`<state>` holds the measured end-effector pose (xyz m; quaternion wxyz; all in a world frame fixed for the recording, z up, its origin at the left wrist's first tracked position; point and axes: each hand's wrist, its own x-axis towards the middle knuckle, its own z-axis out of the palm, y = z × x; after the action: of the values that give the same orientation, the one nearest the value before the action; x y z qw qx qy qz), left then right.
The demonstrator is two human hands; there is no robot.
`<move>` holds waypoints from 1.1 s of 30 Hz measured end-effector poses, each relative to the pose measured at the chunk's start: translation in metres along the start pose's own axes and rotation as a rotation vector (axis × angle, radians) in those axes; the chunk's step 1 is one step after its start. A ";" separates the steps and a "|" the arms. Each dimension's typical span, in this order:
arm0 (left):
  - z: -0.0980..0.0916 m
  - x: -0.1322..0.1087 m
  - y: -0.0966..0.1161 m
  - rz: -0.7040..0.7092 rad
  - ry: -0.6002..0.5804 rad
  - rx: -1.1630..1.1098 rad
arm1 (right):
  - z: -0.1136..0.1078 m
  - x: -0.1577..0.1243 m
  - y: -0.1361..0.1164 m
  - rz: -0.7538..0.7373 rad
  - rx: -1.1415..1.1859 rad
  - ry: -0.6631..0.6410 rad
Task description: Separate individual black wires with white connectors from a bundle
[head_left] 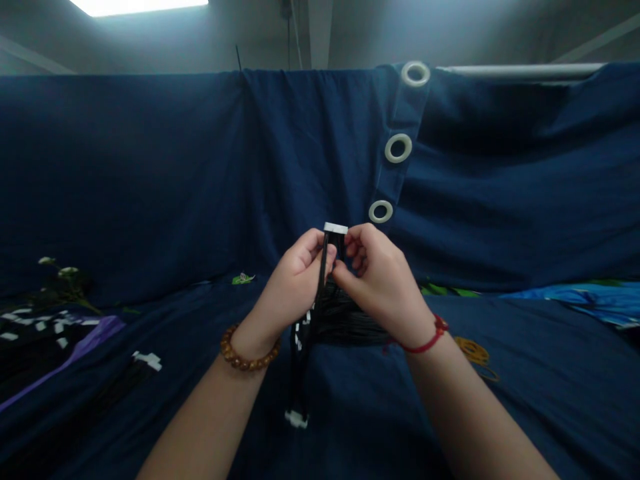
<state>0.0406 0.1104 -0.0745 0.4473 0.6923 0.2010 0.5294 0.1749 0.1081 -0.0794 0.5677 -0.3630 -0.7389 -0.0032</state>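
Note:
Both of my hands are raised together at the middle of the view. My left hand point(295, 283) is closed around a black wire harness point(300, 360) that hangs down to a small white plug point(296, 419). My right hand point(383, 280) pinches the same harness just below its upper white connector point(335, 229), which sticks up between my fingertips. A bundle of black wires point(345, 320) lies on the cloth right behind my hands. I wear a brown bead bracelet on the left wrist and a red cord on the right.
Dark blue cloth point(150, 187) covers the table and hangs as a backdrop with white eyelet rings point(399, 148). More black harnesses with white plugs point(45, 327) lie at the left. Yellow rubber bands point(475, 352) rest to the right, and blue patterned material point(590, 300) at the far right.

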 end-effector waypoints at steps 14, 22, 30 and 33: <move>-0.008 0.003 0.003 0.044 0.129 0.197 | -0.002 0.000 0.001 0.147 0.231 -0.228; -0.014 0.001 0.006 0.136 0.185 0.333 | -0.007 0.001 -0.005 0.213 0.390 -0.225; -0.016 0.005 -0.001 0.200 0.209 0.311 | -0.012 0.001 -0.016 0.338 0.604 -0.369; -0.015 0.007 -0.001 0.178 0.190 0.121 | -0.015 0.001 -0.015 0.366 0.638 -0.443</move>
<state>0.0294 0.1220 -0.0712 0.3348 0.6797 0.2119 0.6172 0.1794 0.0906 -0.0672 0.4703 -0.2864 -0.7304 0.4042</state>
